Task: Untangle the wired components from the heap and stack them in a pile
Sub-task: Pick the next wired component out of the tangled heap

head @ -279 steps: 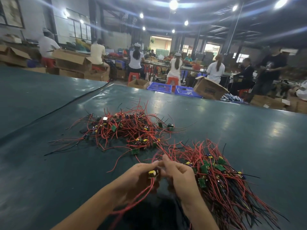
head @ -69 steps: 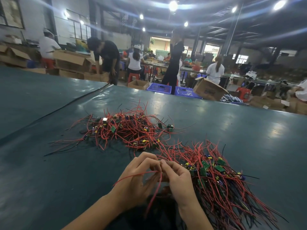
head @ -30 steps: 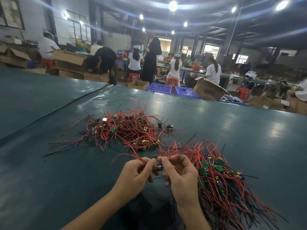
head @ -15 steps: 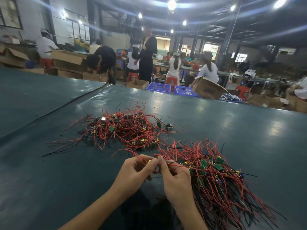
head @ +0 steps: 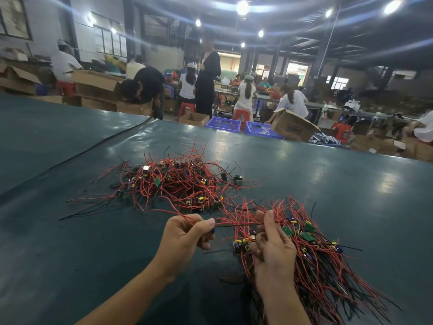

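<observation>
"Red on dark green — what is strung taut across the middle?"

"A pair of thin red and black leads (head: 239, 223), held by a worker's two bare hands. The left hand (head: 187, 233) is closed around a small wired component (head: 212, 230), only its blue cap showing past the curled fingers. The right hand (head: 273, 247) pinches the leads' far end between thumb and fingertips."

"Where is the rest of the stock?"

"Farther back on the dark green tabletop (head: 93, 254) lies the tangled heap of red-wired green circuit boards (head: 173, 184), wires jutting every way. One red wire trails from the left hand toward it. The combed pile of like boards (head: 316, 254) lies under and to the right of the right hand, its wires fanning toward the near right edge."

"And beyond the tabletop?"

"Two blue plastic crates (head: 223, 124) and open brown cardboard boxes (head: 293, 127) on the floor — workers in white tops (head: 294, 102) seated on red stools (head: 241, 114), one person in black (head: 207, 83) standing, a second person (head: 143, 86) bent low."
</observation>
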The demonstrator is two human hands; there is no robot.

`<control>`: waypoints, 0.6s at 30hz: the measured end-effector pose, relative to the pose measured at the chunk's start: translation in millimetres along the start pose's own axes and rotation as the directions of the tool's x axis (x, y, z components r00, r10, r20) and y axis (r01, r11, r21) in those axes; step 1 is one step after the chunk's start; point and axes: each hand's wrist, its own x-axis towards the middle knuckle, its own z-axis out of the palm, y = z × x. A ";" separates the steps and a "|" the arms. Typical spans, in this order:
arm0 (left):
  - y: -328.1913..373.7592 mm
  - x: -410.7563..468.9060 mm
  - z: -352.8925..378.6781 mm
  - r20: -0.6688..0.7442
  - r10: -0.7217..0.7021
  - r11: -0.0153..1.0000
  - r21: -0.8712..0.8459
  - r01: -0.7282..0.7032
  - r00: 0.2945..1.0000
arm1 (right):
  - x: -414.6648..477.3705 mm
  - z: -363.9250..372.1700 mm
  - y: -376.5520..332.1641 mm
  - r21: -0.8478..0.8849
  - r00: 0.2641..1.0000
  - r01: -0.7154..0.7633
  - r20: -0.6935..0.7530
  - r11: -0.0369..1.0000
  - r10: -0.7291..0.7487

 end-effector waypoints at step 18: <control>-5.9 -6.8 8.5 0.092 -0.082 0.994 0.079 0.075 0.992 | -12.0 13.3 12.7 -0.209 0.999 0.029 0.018 0.978 -0.026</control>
